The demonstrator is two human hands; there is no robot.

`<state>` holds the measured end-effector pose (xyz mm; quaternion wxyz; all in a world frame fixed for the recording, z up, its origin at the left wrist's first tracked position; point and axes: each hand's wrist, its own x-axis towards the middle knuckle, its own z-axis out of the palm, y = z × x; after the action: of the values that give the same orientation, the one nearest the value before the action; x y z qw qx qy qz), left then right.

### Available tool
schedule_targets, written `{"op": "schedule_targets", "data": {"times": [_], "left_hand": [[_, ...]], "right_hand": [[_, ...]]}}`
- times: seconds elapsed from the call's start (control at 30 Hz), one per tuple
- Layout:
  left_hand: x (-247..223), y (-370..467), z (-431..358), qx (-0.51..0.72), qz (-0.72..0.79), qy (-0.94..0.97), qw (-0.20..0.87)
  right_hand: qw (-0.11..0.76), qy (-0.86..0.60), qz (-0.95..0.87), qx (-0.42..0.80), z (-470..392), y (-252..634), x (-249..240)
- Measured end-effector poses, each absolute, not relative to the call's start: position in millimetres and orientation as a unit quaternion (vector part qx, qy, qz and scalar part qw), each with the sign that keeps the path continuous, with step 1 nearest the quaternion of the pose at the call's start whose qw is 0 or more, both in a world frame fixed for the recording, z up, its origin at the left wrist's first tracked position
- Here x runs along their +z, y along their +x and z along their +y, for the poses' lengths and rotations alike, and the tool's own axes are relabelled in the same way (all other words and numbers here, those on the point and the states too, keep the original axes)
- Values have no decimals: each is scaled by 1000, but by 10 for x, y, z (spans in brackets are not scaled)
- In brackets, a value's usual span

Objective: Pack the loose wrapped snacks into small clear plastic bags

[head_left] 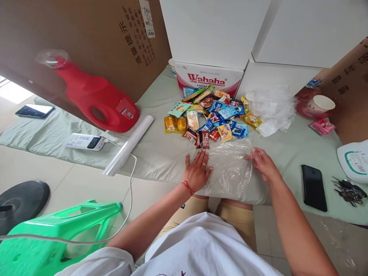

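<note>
Head view: your left hand [197,169] lies flat with fingers spread at the left margin of a clear plastic bag [228,172], gripping nothing. Your right hand [262,164] appears to pinch the bag's right edge between thumb and fingers. Bag lies in front of you, between a heap of wrapped snacks [214,119] and the near edge of the surface.

Risks, as judged: the film looks thin, so a hard pull from the right could tear it or slip free. Should the left palm lift, the bag may slide. Nearest wrappers sit just beyond your left fingertips and could be nudged. A catch on the white cable [131,172] might drag the power bank [85,142].

Surface: pale green cloth [161,161], wrinkled; at left, a film roll [129,147] and red jug [100,99]; at right, a black phone [314,188] and keys [349,191]. Room: tiled floor [86,174], green stool [51,234], cardboard walling the left side.
</note>
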<state>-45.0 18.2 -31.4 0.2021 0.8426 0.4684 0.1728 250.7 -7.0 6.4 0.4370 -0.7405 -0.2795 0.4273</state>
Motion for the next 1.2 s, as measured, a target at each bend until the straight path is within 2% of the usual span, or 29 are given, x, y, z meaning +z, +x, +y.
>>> {"op": "schedule_targets", "data": {"times": [0.13, 0.4, 0.6, 0.67, 0.73, 0.8, 0.9, 1.07, 1.2], "left_hand": [[-323, -491, 164, 150, 454, 860, 179], [-351, -671, 187, 81, 401, 906, 109], [-337, -727, 63, 83, 401, 906, 104], [-341, -740, -36, 81, 408, 904, 96], [-355, -742, -170, 79, 420, 900, 86], [-363, -733, -326, 82, 433, 894, 78], [-311, -721, -525, 115, 442, 886, 81], [19, -779, -448, 288, 434, 845, 121], [276, -784, -79, 364, 383, 836, 150]], "right_hand": [[386, -738, -329, 445, -360, 2456, 4], [296, -743, -415, 434, -476, 3101, 109], [209, -795, -471, 321, -372, 3296, -19], [159, -831, -483, 225, -364, 3251, 26], [150, -858, -484, 89, -380, 3094, 136], [195, -848, -493, 3, -414, 2791, 256], [255, -781, -569, 40, -460, 2088, 311], [195, -681, -702, 71, -484, 983, -11], [157, -565, -802, 108, -603, 792, -236]]}}
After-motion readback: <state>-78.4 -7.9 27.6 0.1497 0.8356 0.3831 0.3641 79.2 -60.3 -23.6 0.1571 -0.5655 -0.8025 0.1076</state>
